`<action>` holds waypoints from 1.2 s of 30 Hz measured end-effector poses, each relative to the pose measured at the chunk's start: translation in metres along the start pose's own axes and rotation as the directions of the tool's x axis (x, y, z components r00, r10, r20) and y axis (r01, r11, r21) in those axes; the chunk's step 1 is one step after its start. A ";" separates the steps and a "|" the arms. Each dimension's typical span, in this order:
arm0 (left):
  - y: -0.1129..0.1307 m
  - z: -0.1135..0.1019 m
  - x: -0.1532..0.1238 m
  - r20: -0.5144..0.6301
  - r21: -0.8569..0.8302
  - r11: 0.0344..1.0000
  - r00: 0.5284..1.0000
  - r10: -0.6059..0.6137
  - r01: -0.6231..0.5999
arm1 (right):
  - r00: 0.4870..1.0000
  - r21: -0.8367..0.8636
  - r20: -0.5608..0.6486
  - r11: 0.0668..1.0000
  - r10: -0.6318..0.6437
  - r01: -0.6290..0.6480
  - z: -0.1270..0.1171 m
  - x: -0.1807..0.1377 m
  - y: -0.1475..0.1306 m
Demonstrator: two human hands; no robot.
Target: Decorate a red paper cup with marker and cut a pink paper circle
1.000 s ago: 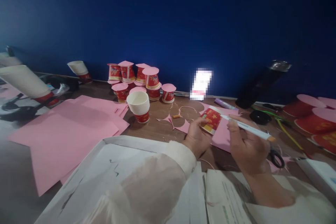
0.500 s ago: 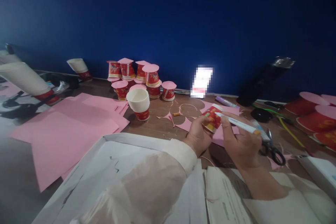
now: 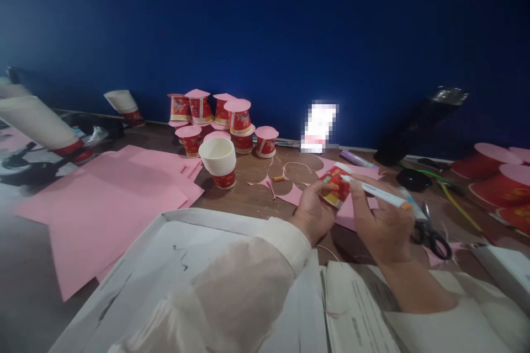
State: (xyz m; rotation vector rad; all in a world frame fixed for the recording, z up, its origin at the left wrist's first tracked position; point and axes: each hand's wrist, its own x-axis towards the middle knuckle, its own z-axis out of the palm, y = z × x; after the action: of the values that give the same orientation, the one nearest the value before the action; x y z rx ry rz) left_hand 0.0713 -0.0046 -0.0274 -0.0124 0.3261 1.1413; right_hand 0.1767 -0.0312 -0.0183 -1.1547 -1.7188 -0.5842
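We hold red paper cup (image 3: pixel 334 188) in left hand (image 3: pixel 312 212), fingers curled round its side, above pink cut-offs on tabletop (image 3: pixel 244 198). Right hand (image 3: pixel 381 226) pinched closed on white marker (image 3: pixel 375 193), tip against cup. Done so far: cluster of pink-capped cups (image 3: pixel 238 121) by wall. Left, as we judge: stack of bare cups (image 3: pixel 218 162), whole pink paper sheets (image 3: pixel 116 198). Scissors (image 3: pixel 430 231) idle just beside right hand.

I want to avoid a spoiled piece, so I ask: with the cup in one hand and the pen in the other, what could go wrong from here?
The left hand grips the red paper cup off the table, so the white pen in the right hand may dent it or slip across the print. The scissors lie close beside the right hand; a sideways move could knock them.
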 end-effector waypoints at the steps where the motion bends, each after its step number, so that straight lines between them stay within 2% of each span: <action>1: 0.000 0.000 0.000 -0.003 -0.005 1.000 1.000 -0.002 0.002 | 1.000 -0.002 -0.001 1.000 -0.001 0.001 0.000 0.000 0.000; 8: 0.001 -0.002 0.003 0.006 -0.021 1.000 1.000 -0.014 0.014 | 0.999 -0.020 -0.015 0.999 -0.030 0.030 -0.001 0.002 0.000; 29: 0.003 0.002 0.000 -0.012 -0.040 0.999 1.000 0.021 -0.021 | 1.000 -0.051 0.005 0.999 0.002 -0.002 -0.006 -0.003 0.006; 36: 0.003 0.001 0.002 -0.001 -0.045 0.999 1.000 0.018 -0.018 | 0.998 -0.086 0.011 0.994 0.062 -0.061 -0.007 -0.004 0.008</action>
State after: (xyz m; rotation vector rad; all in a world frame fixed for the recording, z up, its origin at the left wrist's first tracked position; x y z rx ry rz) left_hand 0.0699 -0.0019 -0.0263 -0.0493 0.3013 1.1664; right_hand 0.1871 -0.0347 -0.0196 -1.2709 -1.6775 -0.6183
